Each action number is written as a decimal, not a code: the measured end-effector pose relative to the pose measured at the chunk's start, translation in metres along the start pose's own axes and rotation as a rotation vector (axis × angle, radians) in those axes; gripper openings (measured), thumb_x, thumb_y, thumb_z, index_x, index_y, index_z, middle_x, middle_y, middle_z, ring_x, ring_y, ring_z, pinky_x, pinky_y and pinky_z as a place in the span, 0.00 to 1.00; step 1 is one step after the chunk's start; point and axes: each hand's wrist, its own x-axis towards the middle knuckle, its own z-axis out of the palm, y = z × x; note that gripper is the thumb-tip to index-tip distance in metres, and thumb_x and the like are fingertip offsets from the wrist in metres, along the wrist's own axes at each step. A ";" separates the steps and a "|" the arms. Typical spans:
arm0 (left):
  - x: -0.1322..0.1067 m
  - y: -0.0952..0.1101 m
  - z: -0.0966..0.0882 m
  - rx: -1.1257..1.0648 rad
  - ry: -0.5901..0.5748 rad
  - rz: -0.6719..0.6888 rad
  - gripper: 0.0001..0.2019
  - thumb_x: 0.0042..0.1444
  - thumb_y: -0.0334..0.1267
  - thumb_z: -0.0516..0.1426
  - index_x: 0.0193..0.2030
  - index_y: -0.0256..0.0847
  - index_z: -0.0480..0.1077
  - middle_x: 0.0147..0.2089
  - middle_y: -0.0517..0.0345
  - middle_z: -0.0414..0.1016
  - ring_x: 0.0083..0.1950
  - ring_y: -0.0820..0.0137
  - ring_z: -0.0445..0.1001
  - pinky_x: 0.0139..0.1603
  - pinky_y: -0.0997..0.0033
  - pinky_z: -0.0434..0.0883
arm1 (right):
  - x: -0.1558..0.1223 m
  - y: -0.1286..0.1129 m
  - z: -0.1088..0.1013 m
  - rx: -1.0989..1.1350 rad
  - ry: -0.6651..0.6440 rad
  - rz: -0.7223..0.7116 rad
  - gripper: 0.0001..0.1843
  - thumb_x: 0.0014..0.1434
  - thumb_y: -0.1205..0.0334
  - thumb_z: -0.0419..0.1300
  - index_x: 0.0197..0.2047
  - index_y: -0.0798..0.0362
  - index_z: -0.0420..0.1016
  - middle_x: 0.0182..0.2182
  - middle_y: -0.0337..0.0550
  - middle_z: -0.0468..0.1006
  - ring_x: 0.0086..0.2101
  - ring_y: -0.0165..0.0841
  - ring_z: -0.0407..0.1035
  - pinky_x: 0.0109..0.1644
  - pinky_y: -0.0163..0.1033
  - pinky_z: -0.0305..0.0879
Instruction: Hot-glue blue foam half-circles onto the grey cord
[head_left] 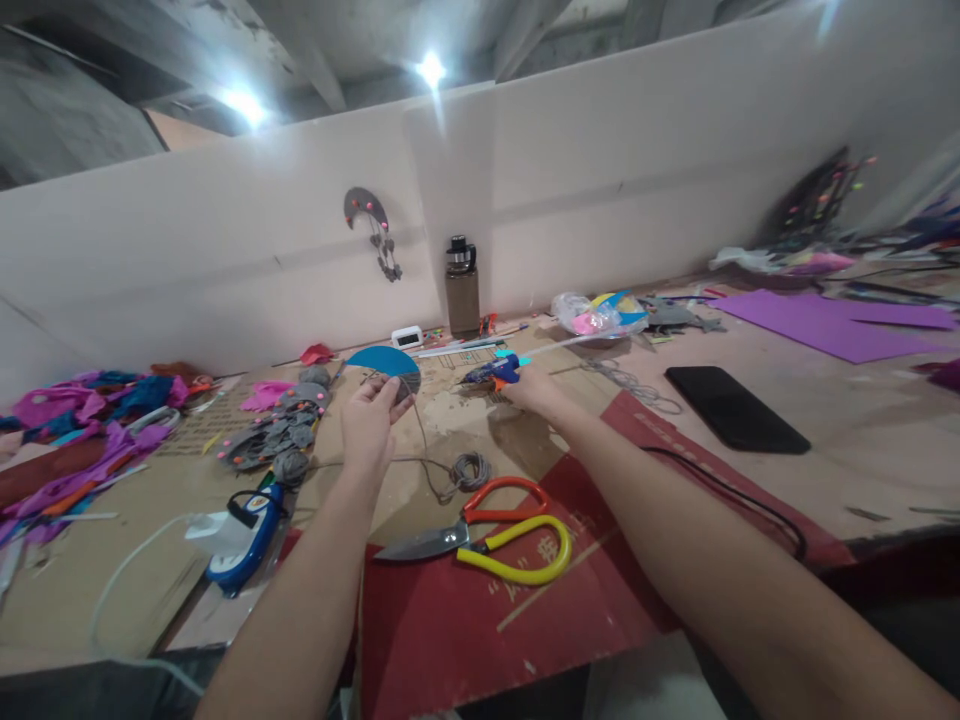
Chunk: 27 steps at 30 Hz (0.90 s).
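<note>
My left hand (369, 422) pinches a round blue disc (381, 358) between thumb and fingers. Grey cord covers the disc's lower part, and a strand of it runs down to a small coil of grey cord (471, 470) on the cardboard. In my right hand (529, 388) is a blue hot glue gun (491, 371), its nozzle pointing left toward the disc but apart from it. A long clear glue stick (559, 345) sticks out of its back. Between my forearms lie large scissors (480, 538) with one red and one yellow handle loop, blades slightly parted.
Felt scraps (90, 410) and grey felt pieces (289, 430) lie at left, beside a blue power strip (251, 545). A bottle (463, 290) stands by the wall. To the right are a black phone (735, 408), purple sheets (825, 322) and a black cable (742, 490).
</note>
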 end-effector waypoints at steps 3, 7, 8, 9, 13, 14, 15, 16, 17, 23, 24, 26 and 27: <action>0.002 -0.001 -0.002 0.015 0.013 -0.005 0.09 0.41 0.35 0.63 0.28 0.33 0.69 0.30 0.57 0.72 0.32 0.74 0.73 0.38 0.66 0.74 | -0.008 -0.006 -0.003 0.123 0.017 -0.013 0.16 0.50 0.60 0.56 0.43 0.57 0.69 0.30 0.48 0.77 0.26 0.32 0.70 0.26 0.33 0.61; 0.005 -0.004 -0.006 0.040 0.015 0.004 0.10 0.40 0.36 0.64 0.27 0.33 0.70 0.30 0.57 0.72 0.31 0.75 0.72 0.37 0.68 0.74 | -0.028 -0.022 -0.011 0.523 0.059 -0.074 0.21 0.49 0.65 0.53 0.48 0.56 0.61 0.25 0.40 0.73 0.19 0.28 0.64 0.22 0.33 0.59; 0.006 -0.005 -0.007 0.050 0.012 0.006 0.10 0.40 0.37 0.64 0.27 0.33 0.70 0.30 0.57 0.72 0.31 0.75 0.72 0.37 0.68 0.74 | -0.035 -0.027 -0.014 0.627 0.056 -0.117 0.19 0.50 0.66 0.52 0.47 0.55 0.60 0.24 0.38 0.72 0.18 0.27 0.62 0.21 0.32 0.58; 0.006 -0.006 -0.008 0.060 0.009 0.008 0.11 0.40 0.37 0.64 0.27 0.33 0.70 0.30 0.57 0.72 0.31 0.75 0.72 0.37 0.69 0.74 | -0.041 -0.031 -0.017 0.717 0.044 -0.165 0.17 0.50 0.66 0.52 0.46 0.54 0.61 0.24 0.37 0.71 0.17 0.26 0.61 0.21 0.32 0.58; 0.007 -0.007 -0.009 0.086 0.020 0.006 0.12 0.39 0.38 0.64 0.28 0.33 0.71 0.32 0.55 0.73 0.32 0.75 0.72 0.36 0.70 0.74 | -0.059 -0.044 -0.028 0.882 -0.067 -0.328 0.12 0.52 0.63 0.55 0.41 0.51 0.63 0.22 0.34 0.67 0.19 0.26 0.59 0.21 0.31 0.57; 0.008 -0.007 -0.009 0.088 0.023 0.006 0.12 0.39 0.38 0.64 0.28 0.33 0.71 0.32 0.55 0.73 0.32 0.75 0.72 0.36 0.70 0.74 | -0.062 -0.045 -0.028 0.876 -0.097 -0.366 0.11 0.52 0.62 0.55 0.41 0.50 0.63 0.23 0.34 0.67 0.20 0.26 0.59 0.22 0.31 0.57; 0.008 -0.007 -0.009 0.089 0.023 0.007 0.12 0.39 0.39 0.65 0.28 0.33 0.71 0.32 0.56 0.73 0.32 0.75 0.72 0.37 0.70 0.74 | -0.064 -0.046 -0.028 0.860 -0.120 -0.406 0.11 0.52 0.61 0.56 0.40 0.50 0.64 0.23 0.35 0.67 0.21 0.26 0.59 0.22 0.31 0.57; 0.009 -0.007 -0.009 0.092 0.021 0.009 0.12 0.38 0.39 0.65 0.28 0.33 0.70 0.31 0.56 0.73 0.31 0.75 0.72 0.37 0.69 0.75 | -0.066 -0.047 -0.027 0.841 -0.134 -0.447 0.11 0.52 0.61 0.56 0.41 0.50 0.64 0.24 0.35 0.68 0.21 0.26 0.59 0.23 0.31 0.57; 0.009 -0.007 -0.009 0.096 0.018 0.010 0.12 0.38 0.39 0.65 0.27 0.33 0.70 0.30 0.56 0.73 0.31 0.75 0.72 0.38 0.69 0.74 | -0.067 -0.047 -0.025 0.819 -0.139 -0.486 0.11 0.53 0.60 0.55 0.41 0.51 0.65 0.26 0.36 0.69 0.21 0.25 0.58 0.24 0.32 0.57; 0.007 -0.007 -0.009 0.139 0.005 0.031 0.12 0.39 0.40 0.64 0.26 0.34 0.71 0.27 0.60 0.71 0.29 0.77 0.71 0.38 0.71 0.74 | -0.072 -0.050 -0.018 0.591 -0.056 -0.631 0.10 0.55 0.60 0.53 0.40 0.53 0.69 0.30 0.38 0.71 0.26 0.27 0.60 0.31 0.33 0.58; 0.007 -0.007 -0.008 0.140 0.005 0.031 0.12 0.39 0.39 0.65 0.26 0.33 0.71 0.26 0.60 0.71 0.29 0.77 0.71 0.37 0.71 0.74 | -0.072 -0.050 -0.018 0.564 -0.046 -0.636 0.10 0.55 0.61 0.53 0.39 0.53 0.69 0.31 0.39 0.71 0.27 0.27 0.61 0.33 0.34 0.59; 0.006 -0.007 -0.008 0.134 0.009 0.031 0.11 0.38 0.39 0.65 0.26 0.33 0.71 0.26 0.60 0.71 0.29 0.77 0.71 0.37 0.72 0.75 | -0.071 -0.050 -0.017 0.534 -0.056 -0.641 0.10 0.55 0.61 0.52 0.40 0.54 0.69 0.32 0.40 0.71 0.30 0.28 0.62 0.34 0.34 0.59; 0.006 -0.007 -0.007 0.132 0.009 0.028 0.11 0.38 0.39 0.65 0.26 0.33 0.71 0.26 0.60 0.71 0.29 0.77 0.71 0.36 0.72 0.75 | -0.070 -0.049 -0.016 0.526 -0.066 -0.640 0.11 0.56 0.61 0.52 0.41 0.54 0.68 0.33 0.40 0.72 0.31 0.29 0.62 0.35 0.34 0.59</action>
